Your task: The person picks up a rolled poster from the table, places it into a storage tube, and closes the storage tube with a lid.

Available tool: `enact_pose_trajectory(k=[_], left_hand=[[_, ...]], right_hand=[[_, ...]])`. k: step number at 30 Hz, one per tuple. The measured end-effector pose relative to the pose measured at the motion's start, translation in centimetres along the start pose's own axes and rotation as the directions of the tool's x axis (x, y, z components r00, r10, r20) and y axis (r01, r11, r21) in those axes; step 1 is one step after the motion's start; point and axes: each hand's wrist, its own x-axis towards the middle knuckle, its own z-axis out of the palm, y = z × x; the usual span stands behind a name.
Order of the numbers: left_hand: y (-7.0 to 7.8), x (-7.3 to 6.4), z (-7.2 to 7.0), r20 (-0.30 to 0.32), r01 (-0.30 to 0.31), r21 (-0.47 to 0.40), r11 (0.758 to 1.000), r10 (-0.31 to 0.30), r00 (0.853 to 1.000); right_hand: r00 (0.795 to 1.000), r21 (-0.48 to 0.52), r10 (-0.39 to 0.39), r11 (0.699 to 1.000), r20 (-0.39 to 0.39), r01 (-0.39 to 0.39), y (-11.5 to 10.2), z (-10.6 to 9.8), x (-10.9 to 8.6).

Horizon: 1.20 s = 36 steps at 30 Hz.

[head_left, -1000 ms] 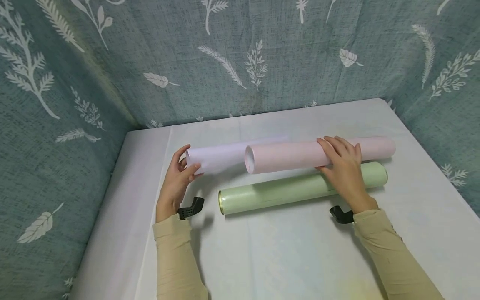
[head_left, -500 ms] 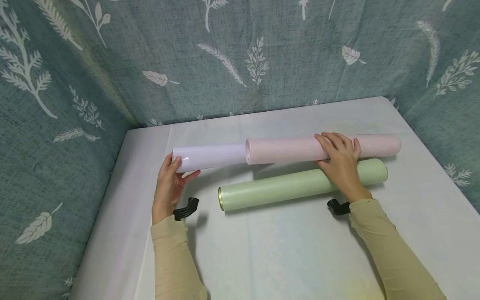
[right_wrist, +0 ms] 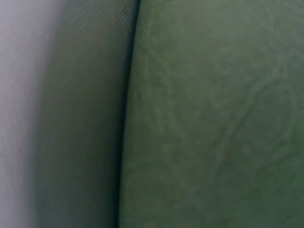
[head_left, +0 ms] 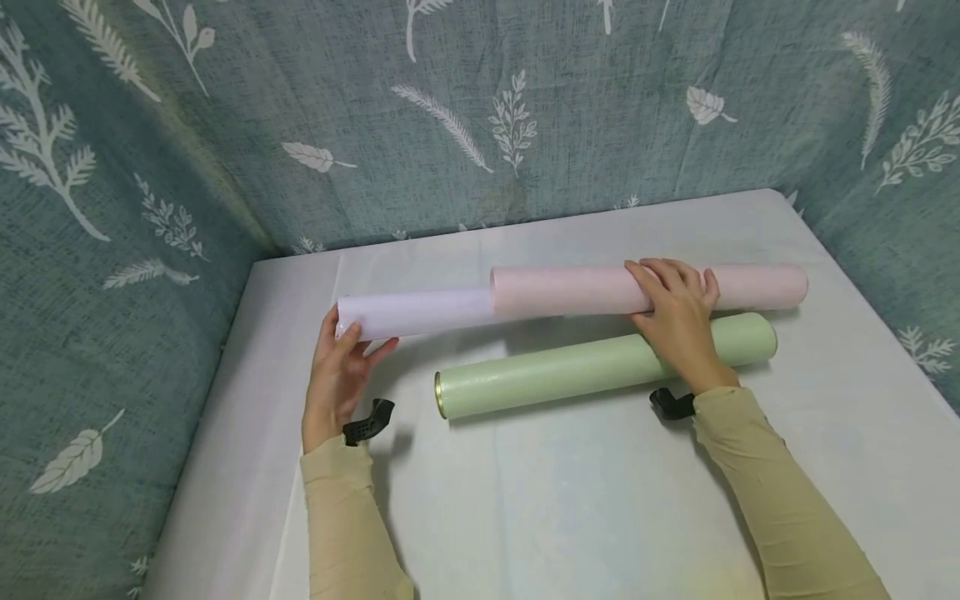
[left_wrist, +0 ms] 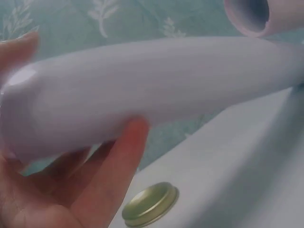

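Note:
My left hand (head_left: 335, 375) grips the left end of a lavender tube (head_left: 420, 312), thumb and fingers around it in the head view. From above, my right hand (head_left: 675, 321) holds a pink tube (head_left: 562, 290) past its middle. The right part of the lavender tube is hidden by the pink one in the head view. The left wrist view shows the pink tube's hollow end (left_wrist: 249, 16) above the lavender tube, apart from its end. Below them a pale green tube (head_left: 555, 377) with a gold rim lies on the table, close by my right wrist.
A white-covered table (head_left: 570, 500) carries the tubes. Patterned teal cloth (head_left: 420, 183) hangs behind it and at both sides. In the left wrist view, a round gold-coloured lid-like piece (left_wrist: 149, 204) shows below the left hand.
My left hand has moved left with the lavender tube, its thumb now over the tube's front. My right hand has shifted the pink tube slightly away and right. The green tube stays put.

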Motion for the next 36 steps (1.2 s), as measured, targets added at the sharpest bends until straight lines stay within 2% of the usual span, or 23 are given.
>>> enact_pose_trajectory(k=[5,13,16,19,22,29,36], left_hand=[[0.0,0.0,-0.2,-0.015,0.031,-0.013,0.999,-0.031,0.999],[-0.5,0.0,-0.6,-0.034,0.020,-0.166,0.986,-0.026,0.999],[-0.6,0.1,-0.6,0.004,0.009,-0.205,0.979,-0.009,1.000],[-0.7,0.2,-0.5,0.061,0.008,-0.278,0.960,0.010,0.998],[-0.6,0.2,-0.4,0.091,0.003,-0.327,0.945,0.029,0.995],[0.0,-0.2,-0.7,0.063,-0.026,-0.256,0.966,0.043,0.997],[0.4,-0.4,-1.0,0.044,-0.052,-0.323,0.945,0.070,0.997]], right_hand=[[1.000,-0.014,0.005,1.000,0.013,-0.005,0.0,-0.1,0.1],[1.000,-0.020,0.000,1.000,-0.015,0.000,0.2,-0.2,0.0],[1.000,-0.013,-0.009,1.000,-0.008,0.009,0.2,-0.1,0.1],[1.000,-0.015,-0.010,1.000,-0.003,0.010,0.2,0.0,0.1],[1.000,-0.017,-0.005,1.000,-0.001,0.005,0.2,0.1,0.2],[0.999,-0.014,0.022,1.000,0.043,-0.021,-0.1,0.2,0.1],[0.998,-0.036,0.036,0.999,0.060,-0.034,0.1,0.0,0.3]])
